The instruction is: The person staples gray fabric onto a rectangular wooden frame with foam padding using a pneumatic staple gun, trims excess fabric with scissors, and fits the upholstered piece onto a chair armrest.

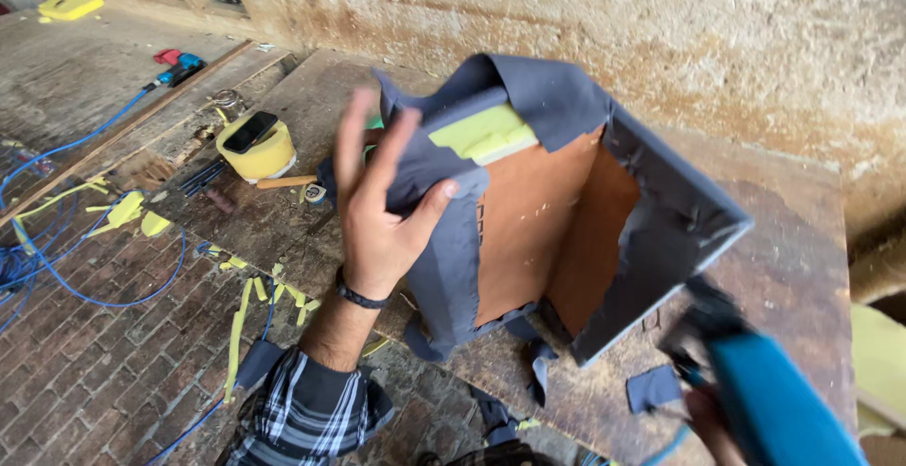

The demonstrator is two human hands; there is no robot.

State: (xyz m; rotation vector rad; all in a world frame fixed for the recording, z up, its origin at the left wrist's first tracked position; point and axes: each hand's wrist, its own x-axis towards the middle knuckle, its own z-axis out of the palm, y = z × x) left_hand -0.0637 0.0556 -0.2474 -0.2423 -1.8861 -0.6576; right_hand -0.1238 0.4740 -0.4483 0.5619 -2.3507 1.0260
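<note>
Left hand (377, 221) is on the fabric-covered box frame (557, 211) at its near-left corner, thumb pinching grey cloth, fingers splayed. Frame stands open-side-up on the workbench (793, 268). Right hand (708, 419), lower right, wraps a blue power tool (774, 400).

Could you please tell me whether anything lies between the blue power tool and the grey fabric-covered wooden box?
Nothing visible does. The blue power tool in the right hand is apart from the grey fabric-covered wooden box, which the left hand steadies.

Upholstery workshop: worn workbench (802, 240), foam scraps (127, 209), air hoses (57, 277).
</note>
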